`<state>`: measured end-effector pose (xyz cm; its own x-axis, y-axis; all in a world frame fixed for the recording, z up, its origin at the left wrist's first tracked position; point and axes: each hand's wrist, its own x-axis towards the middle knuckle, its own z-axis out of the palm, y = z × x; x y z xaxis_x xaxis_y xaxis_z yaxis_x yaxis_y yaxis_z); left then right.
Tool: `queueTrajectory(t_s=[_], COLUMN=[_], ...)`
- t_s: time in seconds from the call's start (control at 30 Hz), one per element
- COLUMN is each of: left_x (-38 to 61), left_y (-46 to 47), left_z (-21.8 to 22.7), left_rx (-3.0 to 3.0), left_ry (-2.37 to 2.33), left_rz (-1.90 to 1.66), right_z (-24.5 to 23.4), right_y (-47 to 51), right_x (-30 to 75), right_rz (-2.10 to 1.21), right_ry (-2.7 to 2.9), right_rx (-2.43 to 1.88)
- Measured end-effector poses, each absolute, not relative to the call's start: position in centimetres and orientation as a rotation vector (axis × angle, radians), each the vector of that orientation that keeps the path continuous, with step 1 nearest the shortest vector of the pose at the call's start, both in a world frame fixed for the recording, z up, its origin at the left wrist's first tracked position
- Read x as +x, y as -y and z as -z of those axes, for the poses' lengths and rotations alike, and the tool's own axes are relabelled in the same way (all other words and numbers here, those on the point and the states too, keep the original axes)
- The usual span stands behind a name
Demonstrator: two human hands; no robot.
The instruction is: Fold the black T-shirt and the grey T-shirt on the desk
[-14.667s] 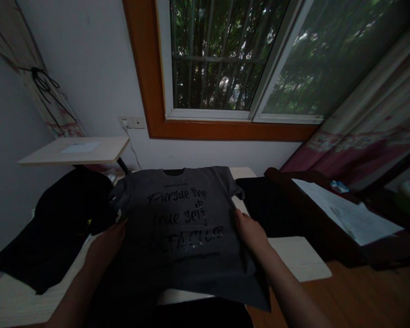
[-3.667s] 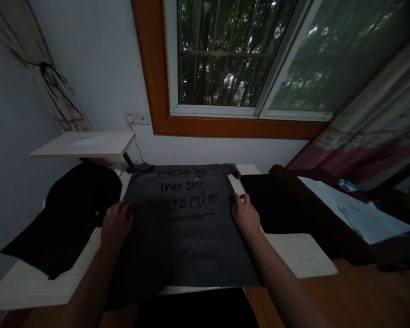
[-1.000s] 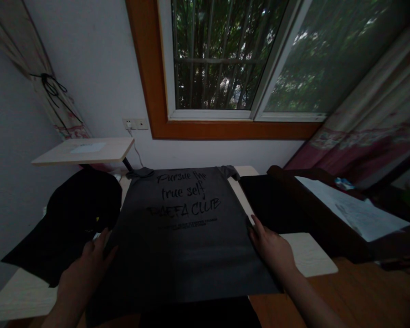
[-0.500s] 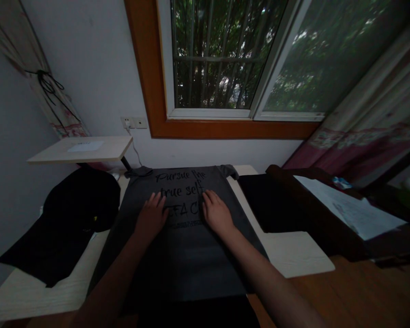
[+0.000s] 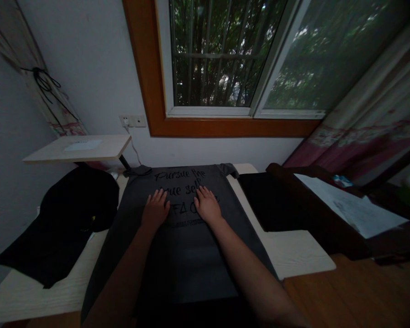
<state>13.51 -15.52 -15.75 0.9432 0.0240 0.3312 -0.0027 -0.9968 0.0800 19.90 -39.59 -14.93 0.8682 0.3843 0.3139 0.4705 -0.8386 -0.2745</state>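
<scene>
A dark grey T-shirt (image 5: pixel 191 246) with black lettering across its chest lies spread over the table, its collar end toward the wall and its lower part toward me. My left hand (image 5: pixel 156 208) rests palm down on the left side of the print, fingers stretched out. On the right side of the lettering, my right hand (image 5: pixel 207 205) lies flat, its fingers also extended. Parts of the words are covered by both hands. Neither hand grips the cloth.
Black folded clothing (image 5: pixel 71 209) lies on the table (image 5: pixel 304 250) at the left, below a small raised shelf (image 5: pixel 112 145). A flat black item (image 5: pixel 269 200) is at the right. Beyond it, a paper sheet (image 5: pixel 348 205) lies on dark wooden furniture. A window (image 5: pixel 218 59) is ahead.
My right hand has shifted slightly left over the lettering, and my left hand slightly right and up. They are closer together; the shirt stays spread out.
</scene>
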Motion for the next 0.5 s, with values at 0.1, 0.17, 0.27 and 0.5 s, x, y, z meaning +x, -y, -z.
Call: queueTrajectory(t_s=[0.1,0.17,0.27,0.5], left_x=[12.8,12.1,10.8,9.5], left_y=[13.1,11.3,8.6,5.2], left_z=[15.8,16.0,16.3,17.7], left_rx=[3.057,3.064,3.054,3.014], left_ry=[-0.104,-0.155,-0.24,-0.316], left_rz=[-0.48,-0.479,-0.498,-0.574], right_z=[15.2,15.3,15.6,16.3], right_y=[42.3,44.3,47.1,49.5], right_x=[20.8,21.3,21.9,22.4], right_rz=[0.383,0.41,0.446,0.48], right_ry=[0.573,0.544,0.512,0.503], right_rx=[-2.733,-2.752,-2.764,-2.757])
